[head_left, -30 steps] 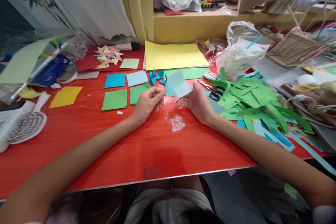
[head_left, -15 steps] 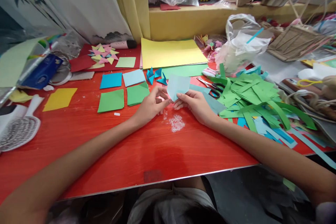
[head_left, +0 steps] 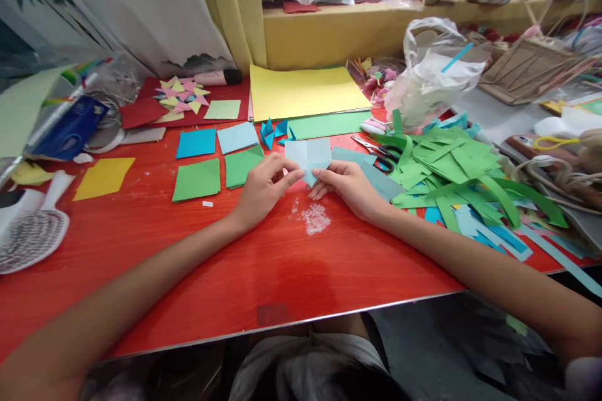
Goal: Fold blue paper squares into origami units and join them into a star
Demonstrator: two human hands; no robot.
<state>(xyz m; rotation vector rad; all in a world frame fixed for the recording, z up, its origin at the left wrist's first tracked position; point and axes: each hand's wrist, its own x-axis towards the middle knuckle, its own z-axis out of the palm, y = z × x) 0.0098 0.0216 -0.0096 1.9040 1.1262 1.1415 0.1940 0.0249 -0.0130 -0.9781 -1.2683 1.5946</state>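
A small light blue paper square (head_left: 308, 153), with a crease down its middle, is held up above the red table. My left hand (head_left: 270, 185) pinches its lower left edge between thumb and finger. On the lower right, my right hand (head_left: 345, 185) pinches it the same way, with the other fingers curled beneath. Just behind the paper stand several folded blue paper pieces (head_left: 268, 133). White crumbs (head_left: 315, 218) lie on the table below my hands.
Left of my hands sit stacks of green squares (head_left: 196, 180), light blue squares (head_left: 238, 137) and blue squares (head_left: 195, 143). Scissors (head_left: 379, 153) and a heap of green paper strips (head_left: 456, 166) lie to the right. Yellow sheets (head_left: 308, 93) lie behind.
The paper square has turned from a tilted position to nearly level, and its middle crease now shows. Both hands still pinch it. The whole view has shifted slightly.
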